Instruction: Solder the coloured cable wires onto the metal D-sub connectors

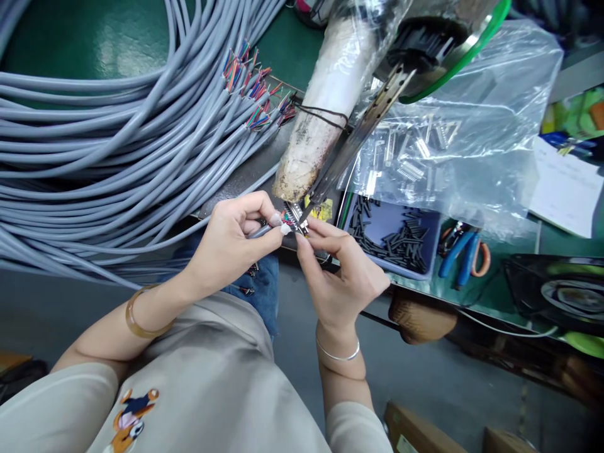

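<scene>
My left hand [233,239] is closed in a pinch on the stripped end of a grey cable [261,231]; thin coloured wires show at its fingertips, and white covering wraps the thumb and finger ends. Opposite it, my right hand [337,270] pinches a small metal multi-pin connector [297,215]. Wires and connector pins meet between the two hands, though the fingers partly hide the exact contact. A soldering iron [349,141] slants down from above, its tip at the connector. Right beside the iron hangs a white plastic-wrapped tube [325,94], its stained end just above my fingers.
Many grey cables [117,138] with stripped ends lie across the left. At right are a blue tray [431,242] of black sleeves, a clear bag [495,138] with metal connectors, blue-handled pliers [465,255] and paper [566,185]. A green-rimmed lamp [472,60] overhangs the bench.
</scene>
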The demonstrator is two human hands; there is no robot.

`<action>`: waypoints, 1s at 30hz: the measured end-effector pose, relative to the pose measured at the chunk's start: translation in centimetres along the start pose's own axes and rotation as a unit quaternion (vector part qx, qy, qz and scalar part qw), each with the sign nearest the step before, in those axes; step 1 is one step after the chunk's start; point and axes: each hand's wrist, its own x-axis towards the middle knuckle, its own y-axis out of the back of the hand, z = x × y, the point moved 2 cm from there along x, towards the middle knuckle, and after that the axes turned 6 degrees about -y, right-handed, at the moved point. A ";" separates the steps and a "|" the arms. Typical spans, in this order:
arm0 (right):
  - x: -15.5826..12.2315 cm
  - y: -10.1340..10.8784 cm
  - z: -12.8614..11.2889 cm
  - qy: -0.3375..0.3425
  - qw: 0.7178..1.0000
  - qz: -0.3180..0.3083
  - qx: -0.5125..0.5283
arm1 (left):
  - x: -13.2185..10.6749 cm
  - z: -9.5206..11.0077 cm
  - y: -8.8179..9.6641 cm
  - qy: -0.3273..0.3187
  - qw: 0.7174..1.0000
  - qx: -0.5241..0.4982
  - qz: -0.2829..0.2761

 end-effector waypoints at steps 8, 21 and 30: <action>0.9 0.3 -0.6 0.029 0.999 0.016 -0.025 | 0.3 1.2 0.1 0.016 1.000 -0.016 0.004; -0.1 0.6 -0.4 0.089 0.993 -0.029 -0.067 | 0.0 0.7 0.1 0.047 0.997 -0.039 -0.057; -0.7 0.6 -0.6 0.088 0.993 -0.014 -0.081 | -2.1 -0.2 0.2 -0.122 0.979 0.161 -0.011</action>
